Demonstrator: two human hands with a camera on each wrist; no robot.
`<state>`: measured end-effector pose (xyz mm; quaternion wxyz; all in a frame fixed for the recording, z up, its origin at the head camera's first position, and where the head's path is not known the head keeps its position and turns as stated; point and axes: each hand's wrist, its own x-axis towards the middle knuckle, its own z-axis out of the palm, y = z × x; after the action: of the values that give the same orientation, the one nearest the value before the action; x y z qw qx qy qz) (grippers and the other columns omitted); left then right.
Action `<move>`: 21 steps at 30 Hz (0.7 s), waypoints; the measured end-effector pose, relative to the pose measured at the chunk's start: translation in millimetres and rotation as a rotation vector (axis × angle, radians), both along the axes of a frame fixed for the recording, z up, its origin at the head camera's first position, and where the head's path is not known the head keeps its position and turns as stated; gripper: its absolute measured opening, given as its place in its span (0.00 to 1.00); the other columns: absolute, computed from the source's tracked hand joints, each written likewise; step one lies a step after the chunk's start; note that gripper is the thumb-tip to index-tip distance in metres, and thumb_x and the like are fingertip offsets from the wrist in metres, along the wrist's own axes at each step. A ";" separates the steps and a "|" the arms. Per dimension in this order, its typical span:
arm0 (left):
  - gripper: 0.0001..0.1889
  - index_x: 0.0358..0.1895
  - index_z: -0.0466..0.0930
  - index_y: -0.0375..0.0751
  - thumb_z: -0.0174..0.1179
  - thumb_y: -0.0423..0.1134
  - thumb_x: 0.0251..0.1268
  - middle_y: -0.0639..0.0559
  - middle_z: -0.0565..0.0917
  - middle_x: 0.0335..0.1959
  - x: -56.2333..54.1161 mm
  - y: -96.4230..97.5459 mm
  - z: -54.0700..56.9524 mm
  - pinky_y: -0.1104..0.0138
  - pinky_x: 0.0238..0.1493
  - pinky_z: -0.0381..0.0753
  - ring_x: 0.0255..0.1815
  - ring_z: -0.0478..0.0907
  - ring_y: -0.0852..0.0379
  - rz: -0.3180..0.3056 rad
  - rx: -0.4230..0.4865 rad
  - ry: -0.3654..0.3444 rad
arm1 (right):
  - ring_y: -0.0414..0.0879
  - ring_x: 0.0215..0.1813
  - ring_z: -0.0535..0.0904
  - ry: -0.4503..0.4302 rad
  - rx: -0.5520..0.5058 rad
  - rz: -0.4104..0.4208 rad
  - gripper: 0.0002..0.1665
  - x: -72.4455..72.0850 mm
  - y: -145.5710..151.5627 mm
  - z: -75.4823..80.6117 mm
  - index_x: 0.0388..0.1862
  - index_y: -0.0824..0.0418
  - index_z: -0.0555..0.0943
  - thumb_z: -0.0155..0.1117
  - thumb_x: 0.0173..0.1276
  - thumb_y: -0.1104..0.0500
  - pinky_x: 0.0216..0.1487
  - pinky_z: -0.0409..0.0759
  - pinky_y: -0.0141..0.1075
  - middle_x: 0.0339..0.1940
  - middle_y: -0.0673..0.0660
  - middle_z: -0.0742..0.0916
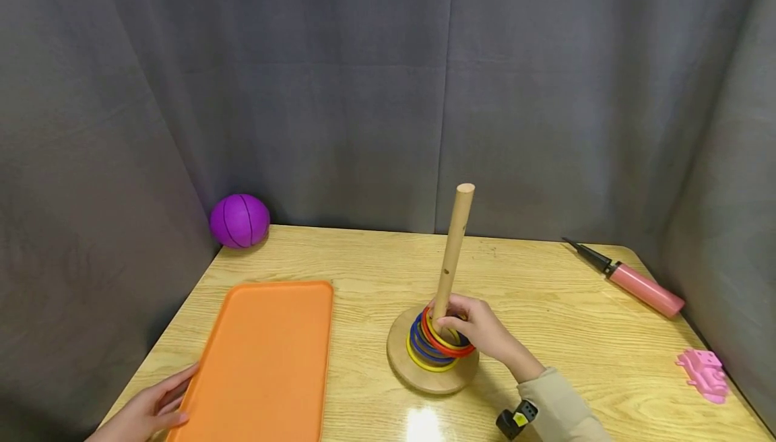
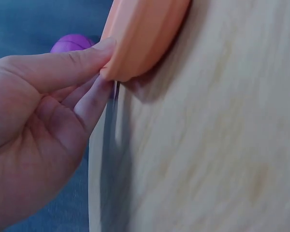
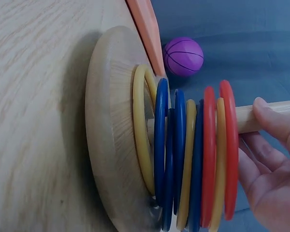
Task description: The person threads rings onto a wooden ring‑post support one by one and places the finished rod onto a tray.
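My left hand [image 1: 148, 407] pinches the left rim of the orange tray [image 1: 261, 354], and in the left wrist view the thumb lies on the rim with fingers under its edge. My right hand [image 1: 481, 327] grips the wooden post [image 1: 454, 246] low down, just above the rings, thumb in front and fingers behind. Several red, yellow and blue rings [image 3: 229, 150] are stacked around that post. Below them, the post's round wooden base [image 1: 403, 354] rests on the table. The right wrist view shows the rings sitting between the base and my fingers.
A purple ball [image 1: 240, 221] is at the table's back left corner. At the back right lies a pink hand pump [image 1: 645, 289] with a black nozzle. A pink toy piece [image 1: 705, 374] lies near the right edge. Grey curtains [image 1: 339, 91] surround the wooden table [image 1: 545, 294].
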<state>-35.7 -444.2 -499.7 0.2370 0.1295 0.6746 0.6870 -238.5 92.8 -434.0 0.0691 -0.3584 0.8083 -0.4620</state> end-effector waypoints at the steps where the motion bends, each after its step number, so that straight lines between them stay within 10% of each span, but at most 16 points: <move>1: 0.40 0.66 0.22 0.15 0.47 0.29 0.73 0.90 0.63 0.58 -1.0 2.5 0.7 0.89 0.56 0.69 0.59 0.62 0.91 0.008 -0.019 0.007 | 0.37 0.46 0.82 -0.002 -0.003 -0.004 0.16 -0.3 1.5 1.1 0.52 0.63 0.82 0.62 0.67 0.59 0.42 0.82 0.30 0.49 0.62 0.88; 8: 0.39 0.68 0.26 0.14 0.46 0.29 0.74 0.91 0.60 0.60 -12.3 22.6 5.0 0.87 0.58 0.69 0.61 0.60 0.91 -0.009 -0.035 0.099 | 0.42 0.47 0.84 0.016 -0.008 -0.022 0.16 -2.7 8.7 7.4 0.52 0.64 0.82 0.62 0.67 0.60 0.43 0.82 0.30 0.48 0.62 0.88; 12: 0.42 0.67 0.24 0.14 0.48 0.32 0.73 0.47 0.50 0.79 -19.4 36.7 11.2 0.86 0.56 0.71 0.58 0.59 0.93 0.023 -0.128 0.085 | 0.43 0.48 0.84 0.030 -0.017 -0.034 0.16 -1.5 12.4 12.4 0.53 0.64 0.82 0.63 0.67 0.60 0.45 0.83 0.31 0.46 0.61 0.88; 15: 0.43 0.69 0.25 0.15 0.51 0.34 0.72 0.16 0.27 0.69 -24.5 47.9 14.9 0.85 0.55 0.72 0.57 0.58 0.94 0.039 -0.185 0.080 | 0.39 0.47 0.84 0.036 -0.025 -0.047 0.16 0.2 14.8 16.5 0.53 0.63 0.82 0.63 0.67 0.59 0.46 0.83 0.32 0.45 0.59 0.89; 21: 0.44 0.71 0.29 0.18 0.53 0.35 0.71 0.16 0.30 0.69 -33.7 68.5 18.2 0.78 0.58 0.77 0.67 0.61 0.81 0.048 -0.250 0.101 | 0.34 0.46 0.82 0.037 -0.030 -0.067 0.17 3.4 19.2 24.0 0.52 0.63 0.82 0.63 0.66 0.59 0.46 0.83 0.31 0.44 0.59 0.89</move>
<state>-69.4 -375.8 -481.5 0.2006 0.1169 0.7690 0.5956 -235.1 112.0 -409.9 0.0330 -0.3406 0.8140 -0.4693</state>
